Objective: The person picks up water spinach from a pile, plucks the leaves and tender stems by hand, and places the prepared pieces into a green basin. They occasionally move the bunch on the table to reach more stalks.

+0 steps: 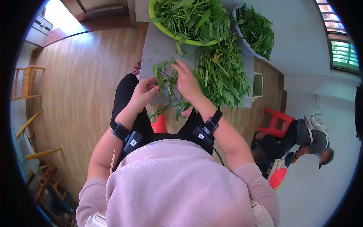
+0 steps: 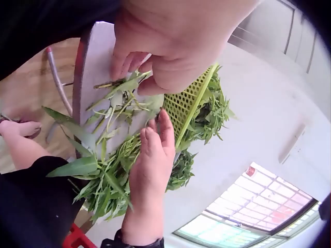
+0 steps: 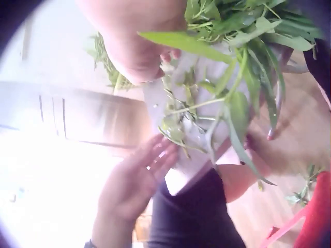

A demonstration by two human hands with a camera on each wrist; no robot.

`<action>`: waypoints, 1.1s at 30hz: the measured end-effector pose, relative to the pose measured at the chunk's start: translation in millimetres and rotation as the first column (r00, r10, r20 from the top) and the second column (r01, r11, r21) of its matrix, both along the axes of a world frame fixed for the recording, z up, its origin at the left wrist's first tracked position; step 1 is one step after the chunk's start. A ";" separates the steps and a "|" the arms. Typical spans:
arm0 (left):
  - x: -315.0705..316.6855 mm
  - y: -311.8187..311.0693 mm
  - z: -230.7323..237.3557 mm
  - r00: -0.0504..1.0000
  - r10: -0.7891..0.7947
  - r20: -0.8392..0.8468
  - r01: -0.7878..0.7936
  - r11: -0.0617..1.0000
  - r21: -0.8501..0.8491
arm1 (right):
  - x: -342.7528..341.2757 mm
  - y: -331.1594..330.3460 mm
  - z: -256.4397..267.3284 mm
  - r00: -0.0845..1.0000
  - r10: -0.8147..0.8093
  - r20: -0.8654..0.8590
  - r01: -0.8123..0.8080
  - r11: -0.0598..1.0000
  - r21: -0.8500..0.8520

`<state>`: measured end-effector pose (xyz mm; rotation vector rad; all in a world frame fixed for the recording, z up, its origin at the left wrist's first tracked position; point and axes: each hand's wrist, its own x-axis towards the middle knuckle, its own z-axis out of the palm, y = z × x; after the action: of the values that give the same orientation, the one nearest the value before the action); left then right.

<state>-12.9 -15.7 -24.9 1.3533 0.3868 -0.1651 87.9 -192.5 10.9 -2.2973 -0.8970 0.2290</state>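
Loose water spinach stems and leaves [image 1: 168,77] lie on a grey tabletop [image 1: 151,53], between my two hands. My left hand [image 1: 145,92] is at their left side, fingertips right at the stems. In the right wrist view, that left hand [image 3: 132,181] has its fingers extended beside the stems. Across from it, my right hand [image 1: 187,83] reaches over the table with fingers fairly straight, its tips near a small leaf. The left wrist view has the right hand [image 2: 152,165] with its fingertips by the scraps. A big pile of water spinach [image 1: 223,73] lies right of my right hand.
A green-yellow basket [image 1: 152,11] full of leaves stands at the table's far end, beside a pale basin [image 1: 237,26] of leaves. Below the near edge is something red [image 1: 160,125]. On the right, another person [image 1: 302,138] is by a red stool [image 1: 278,123]. Chairs [image 1: 30,81] line the left.
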 end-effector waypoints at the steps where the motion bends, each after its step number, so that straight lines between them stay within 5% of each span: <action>1: -0.1 0.8 1.6 0.999 -0.028 0.032 0.024 0.992 0.123 | 5.4 -4.3 4.4 0.996 -0.084 -0.005 0.084 0.994 0.067; 2: -1.0 1.4 6.0 0.999 -0.030 0.032 0.026 0.993 0.119 | 10.2 -10.0 4.9 0.992 -0.127 -0.029 0.129 0.986 0.108; 3: -1.5 3.3 12.7 0.998 -0.035 0.055 0.017 0.954 0.299 | 9.7 -16.4 6.2 0.991 -0.128 -0.028 0.130 0.986 0.105; 4: -1.4 5.6 19.4 0.996 -0.042 0.078 0.001 0.883 0.468 | 8.6 -22.1 7.1 0.980 -0.165 -0.112 0.170 0.985 0.031; 5: 0.6 7.8 27.7 0.996 -0.042 0.078 0.000 0.885 0.467 | 6.4 -25.5 6.9 0.960 -0.206 -0.191 0.201 0.978 -0.045; 7: 8.1 10.2 39.8 0.989 -0.135 0.065 0.070 0.801 0.595 | -1.6 -27.0 6.2 0.969 -0.190 -0.157 0.175 0.979 -0.109; 9: 13.2 9.5 29.5 0.971 -0.207 0.119 0.072 0.730 0.680 | -11.5 -23.9 4.4 0.992 -0.110 0.054 0.119 0.965 -0.233; 13: 22.0 -1.5 12.0 0.911 -0.355 0.210 0.046 0.594 0.803 | -11.3 -11.8 -5.1 0.996 -0.086 0.028 0.090 0.970 -0.228; 15: 26.0 -7.3 8.6 0.909 -0.371 0.190 0.082 0.608 0.790 | -12.8 -3.8 -14.3 0.967 -0.175 -0.187 0.147 0.977 -0.156; 19: 24.3 -11.4 13.3 0.925 -0.313 0.215 0.071 0.699 0.712 | -16.8 2.2 -17.1 0.950 -0.199 -0.242 0.175 0.978 -0.116; 25: 16.3 -3.8 13.0 0.959 -0.175 0.221 0.045 0.869 0.494 | -26.2 14.4 3.0 0.968 -0.249 0.010 0.246 0.950 -0.192; 27: 15.6 0.4 8.7 0.956 -0.188 0.226 0.047 0.857 0.514 | -32.4 30.4 13.4 0.956 -0.292 0.015 0.277 0.888 -0.368; 33: 12.7 10.7 1.4 0.923 -0.249 0.294 0.089 0.880 0.467 | -32.7 44.7 11.0 0.953 -0.298 0.052 0.291 0.859 -0.420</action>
<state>-0.2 -5.0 -23.5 1.8382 -0.0040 0.0230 55.2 -147.8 21.9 -2.7951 -0.5051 0.3328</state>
